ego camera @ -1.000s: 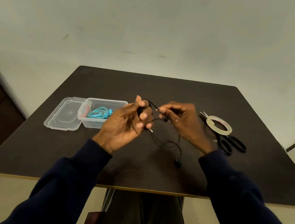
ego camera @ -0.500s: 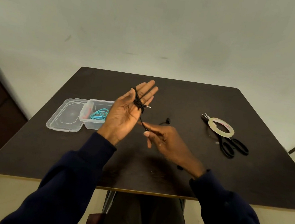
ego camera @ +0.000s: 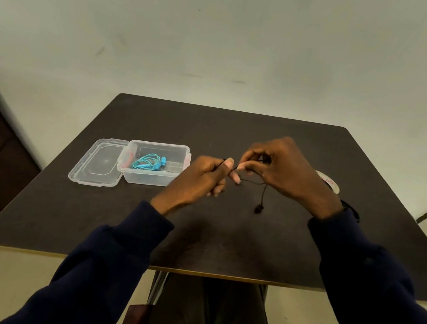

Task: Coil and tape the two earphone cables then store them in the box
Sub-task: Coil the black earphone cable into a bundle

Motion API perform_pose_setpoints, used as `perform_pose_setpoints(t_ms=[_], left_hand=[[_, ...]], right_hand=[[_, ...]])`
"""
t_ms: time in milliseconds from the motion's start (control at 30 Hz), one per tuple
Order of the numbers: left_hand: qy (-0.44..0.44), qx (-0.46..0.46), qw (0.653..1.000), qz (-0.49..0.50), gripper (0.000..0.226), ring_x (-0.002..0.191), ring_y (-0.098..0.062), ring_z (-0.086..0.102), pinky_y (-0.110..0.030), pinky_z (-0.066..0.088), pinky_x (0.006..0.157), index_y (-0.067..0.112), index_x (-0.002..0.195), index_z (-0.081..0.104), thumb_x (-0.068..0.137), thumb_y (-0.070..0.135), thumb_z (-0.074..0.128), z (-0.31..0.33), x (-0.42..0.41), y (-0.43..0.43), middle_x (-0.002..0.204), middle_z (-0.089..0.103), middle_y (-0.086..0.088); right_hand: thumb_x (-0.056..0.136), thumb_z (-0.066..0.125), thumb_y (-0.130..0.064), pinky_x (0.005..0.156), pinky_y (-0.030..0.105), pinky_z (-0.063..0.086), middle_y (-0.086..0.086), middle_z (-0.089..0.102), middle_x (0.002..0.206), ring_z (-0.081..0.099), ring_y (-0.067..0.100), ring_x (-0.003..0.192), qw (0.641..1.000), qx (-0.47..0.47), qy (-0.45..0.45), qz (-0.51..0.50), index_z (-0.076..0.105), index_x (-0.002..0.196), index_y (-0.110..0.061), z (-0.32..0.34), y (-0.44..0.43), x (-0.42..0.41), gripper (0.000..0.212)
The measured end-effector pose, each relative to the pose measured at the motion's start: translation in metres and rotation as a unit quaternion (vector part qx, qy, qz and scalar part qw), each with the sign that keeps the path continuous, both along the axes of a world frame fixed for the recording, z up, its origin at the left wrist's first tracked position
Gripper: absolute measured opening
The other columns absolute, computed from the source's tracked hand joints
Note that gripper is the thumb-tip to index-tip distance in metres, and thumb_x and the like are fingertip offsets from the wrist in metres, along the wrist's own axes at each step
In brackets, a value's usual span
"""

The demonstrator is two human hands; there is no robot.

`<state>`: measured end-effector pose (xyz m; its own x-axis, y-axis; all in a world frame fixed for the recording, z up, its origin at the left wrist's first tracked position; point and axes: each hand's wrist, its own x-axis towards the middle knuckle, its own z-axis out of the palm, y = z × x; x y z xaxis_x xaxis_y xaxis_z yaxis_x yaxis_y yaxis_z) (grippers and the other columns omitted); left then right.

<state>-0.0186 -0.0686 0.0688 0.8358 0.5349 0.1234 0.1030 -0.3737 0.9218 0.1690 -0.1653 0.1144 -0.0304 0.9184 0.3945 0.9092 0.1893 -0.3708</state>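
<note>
Both hands hold the black earphone cable [ego camera: 262,191] above the middle of the dark table [ego camera: 225,237]. My left hand [ego camera: 199,179] is curled round part of the cable, thumb on top. My right hand [ego camera: 283,167] pinches the cable just to its right. A short loop and one earbud hang down below the right hand, close to the tabletop. The clear plastic box [ego camera: 183,155] stands open at the left, with the coiled turquoise earphones [ego camera: 148,164] inside.
The box's clear lid [ego camera: 98,162] lies flat to the left of the box. A roll of clear tape [ego camera: 331,182] peeks out behind my right hand at the right; the scissors [ego camera: 352,209] are mostly hidden by my right wrist. The table's front edge is near my body.
My left hand has closed from an open palm and dropped lower. My right hand rose and moved right, back up to the left hand. Less cable hangs loose than a second ago.
</note>
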Motion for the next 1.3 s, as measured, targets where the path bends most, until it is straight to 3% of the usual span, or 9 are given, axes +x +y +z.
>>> perform_pose_setpoints(t_ms=[133, 300, 433, 567, 700, 767, 900, 1033, 1300], left_hand=[[-0.025, -0.234, 0.969, -0.077, 0.059, 0.047, -0.011, 0.031, -0.029, 0.046, 0.059, 0.013, 0.077, 0.058, 0.104, 0.058, 0.03, 0.01, -0.003, 0.0, 0.055, 0.035, 0.002], [-0.116, -0.465, 0.854, -0.201, 0.06, 0.045, -0.011, 0.04, -0.029, 0.047, 0.063, 0.014, 0.078, 0.049, 0.106, 0.059, 0.021, 0.011, -0.006, 0.006, 0.056, 0.047, -0.001], [-0.148, -0.474, 0.844, -0.202, 0.045, 0.042, -0.007, 0.042, -0.025, 0.047, 0.06, 0.001, 0.105, 0.063, 0.111, 0.032, 0.031, 0.014, -0.005, -0.001, 0.061, 0.055, -0.004], [-0.203, -0.448, 0.856, -0.158, 0.037, 0.046, -0.008, 0.047, -0.026, 0.049, 0.062, 0.0, 0.107, 0.06, 0.111, 0.022, 0.031, 0.019, -0.002, -0.005, 0.06, 0.051, -0.001], [-0.292, -0.482, 0.817, -0.126, 0.036, 0.09, -0.025, 0.073, -0.038, 0.058, 0.093, 0.009, 0.101, 0.057, 0.111, 0.021, 0.025, 0.021, -0.001, 0.0, 0.11, 0.072, -0.017], [-0.305, -0.485, 0.808, -0.135, 0.04, 0.129, -0.035, 0.058, -0.045, 0.039, 0.117, 0.007, 0.111, 0.055, 0.111, 0.027, 0.021, 0.021, -0.001, 0.003, 0.144, 0.053, -0.027], [-0.318, -0.451, 0.83, -0.079, 0.058, 0.143, -0.038, 0.042, -0.048, 0.02, 0.125, -0.003, 0.142, 0.044, 0.105, 0.04, 0.03, 0.012, 0.005, 0.018, 0.153, 0.043, -0.026], [-0.284, -0.401, 0.87, -0.036, 0.083, 0.14, -0.031, 0.048, -0.046, 0.021, 0.125, -0.004, 0.148, 0.038, 0.095, 0.059, 0.031, 0.004, 0.008, 0.024, 0.15, 0.049, -0.021], [-0.134, -0.277, 0.951, 0.015, 0.075, 0.1, -0.013, 0.073, -0.028, 0.055, 0.097, -0.005, 0.132, 0.054, 0.097, 0.054, 0.024, 0.0, 0.017, -0.005, 0.128, 0.065, -0.015]], right_hand=[[0.086, 0.079, -0.023, 0.063, 0.017, 0.051, -0.009, 0.075, 0.078, 0.069, 0.006, 0.069, 0.996, 0.007, 0.09, -0.004, 0.081, 0.091, -0.016, 0.004, 0.007, 0.008, 0.008], [0.092, 0.073, -0.021, 0.061, 0.031, 0.054, 0.002, 0.074, 0.075, 0.069, 0.017, 0.066, 0.978, 0.08, 0.193, -0.023, 0.078, 0.094, -0.01, -0.006, 0.018, 0.007, 0.012], [0.094, 0.071, -0.017, 0.063, 0.019, 0.05, 0.001, 0.071, 0.073, 0.066, 0.008, 0.065, 0.952, 0.133, 0.272, -0.043, 0.077, 0.093, -0.007, -0.02, 0.024, -0.003, 0.012], [0.098, 0.064, -0.014, 0.059, 0.035, 0.053, 0.01, 0.073, 0.073, 0.069, 0.025, 0.063, 0.95, 0.092, 0.297, -0.041, 0.077, 0.089, -0.012, -0.043, 0.023, -0.018, 0.016], [0.103, 0.057, -0.017, 0.049, 0.022, 0.037, 0.002, 0.065, 0.058, 0.048, 0.003, 0.045, 0.953, 0.016, 0.302, -0.03, 0.074, 0.078, -0.011, -0.066, 0.015, -0.035, 0.031], [0.104, 0.055, -0.014, 0.05, 0.019, 0.036, -0.003, 0.065, 0.058, 0.046, 0.002, 0.044, 0.958, -0.011, 0.286, -0.011, 0.077, 0.091, -0.014, -0.073, 0.01, -0.044, 0.025], [0.105, 0.053, -0.014, 0.058, 0.008, 0.037, -0.006, 0.068, 0.066, 0.057, 0.001, 0.053, 0.983, -0.031, 0.178, 0.009, 0.073, 0.117, -0.01, -0.072, -0.003, -0.053, 0.024], [0.105, 0.047, -0.033, 0.059, 0.024, 0.047, -0.005, 0.066, 0.07, 0.06, 0.005, 0.06, 0.996, 0.007, 0.076, 0.035, 0.074, 0.101, -0.008, -0.058, -0.019, -0.05, 0.037], [0.096, 0.068, -0.019, 0.07, 0.032, 0.053, -0.003, 0.072, 0.098, 0.065, 0.015, 0.09, 0.99, 0.082, -0.111, 0.033, 0.076, 0.105, -0.019, -0.02, -0.02, -0.031, 0.013]])
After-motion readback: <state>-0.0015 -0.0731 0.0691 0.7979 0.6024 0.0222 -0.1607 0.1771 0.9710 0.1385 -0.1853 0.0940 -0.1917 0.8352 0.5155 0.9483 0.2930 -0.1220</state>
